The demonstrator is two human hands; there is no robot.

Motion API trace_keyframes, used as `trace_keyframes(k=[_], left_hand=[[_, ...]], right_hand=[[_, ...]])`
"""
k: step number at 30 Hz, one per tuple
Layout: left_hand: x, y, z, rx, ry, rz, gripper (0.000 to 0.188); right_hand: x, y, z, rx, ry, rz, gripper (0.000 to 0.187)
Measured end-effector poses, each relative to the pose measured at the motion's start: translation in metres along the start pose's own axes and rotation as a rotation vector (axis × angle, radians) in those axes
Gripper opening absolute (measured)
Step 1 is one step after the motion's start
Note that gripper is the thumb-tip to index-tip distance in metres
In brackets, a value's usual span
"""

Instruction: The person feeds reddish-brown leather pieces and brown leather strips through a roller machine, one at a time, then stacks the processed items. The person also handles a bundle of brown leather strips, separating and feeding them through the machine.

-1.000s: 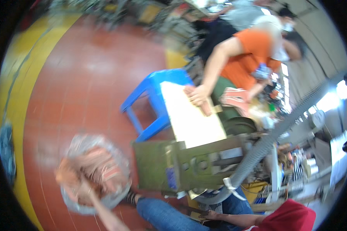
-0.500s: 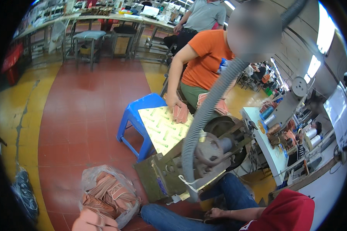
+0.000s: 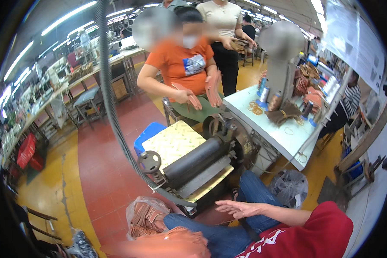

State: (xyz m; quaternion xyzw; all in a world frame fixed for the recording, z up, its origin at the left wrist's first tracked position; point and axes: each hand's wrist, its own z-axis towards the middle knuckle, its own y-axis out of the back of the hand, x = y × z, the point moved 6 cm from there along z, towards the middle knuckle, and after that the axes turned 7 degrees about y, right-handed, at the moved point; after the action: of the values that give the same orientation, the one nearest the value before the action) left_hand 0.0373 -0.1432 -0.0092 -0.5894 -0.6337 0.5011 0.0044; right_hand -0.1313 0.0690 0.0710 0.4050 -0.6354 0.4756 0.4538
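The stack of orange pieces, partly blurred, is at the lower edge, beside the jeans and near the bag; the left hand cannot be picked out there, so I cannot tell its grip. The right hand is free, fingers spread, below the roller. Supporting the stack's loose edge with that palm should keep the pieces aligned.
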Motion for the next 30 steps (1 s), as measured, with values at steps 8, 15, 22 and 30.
trace_keyframes(k=[8, 15, 22, 30], left_hand=[[0.078, -0.116, -0.1, 0.375, 0.317, 0.002, 0.094], [0.167, -0.18, -0.127, 0.614, 0.593, 0.307, 0.076], [0.239, -0.225, -0.165, 0.811, 0.897, 0.667, 0.062], [0.261, -0.288, -0.201, 1.434, 0.38, 1.145, 0.057]], right_hand=[[0.074, -0.013, -0.084, -0.088, 0.323, 0.341, 0.106], [0.051, 0.035, -0.193, -0.573, 0.518, 0.425, 0.102], [-0.015, 0.052, -0.286, -1.027, 0.493, 0.721, 0.082], [-0.048, 0.075, -0.372, -1.298, 0.837, 0.836, 0.065]])
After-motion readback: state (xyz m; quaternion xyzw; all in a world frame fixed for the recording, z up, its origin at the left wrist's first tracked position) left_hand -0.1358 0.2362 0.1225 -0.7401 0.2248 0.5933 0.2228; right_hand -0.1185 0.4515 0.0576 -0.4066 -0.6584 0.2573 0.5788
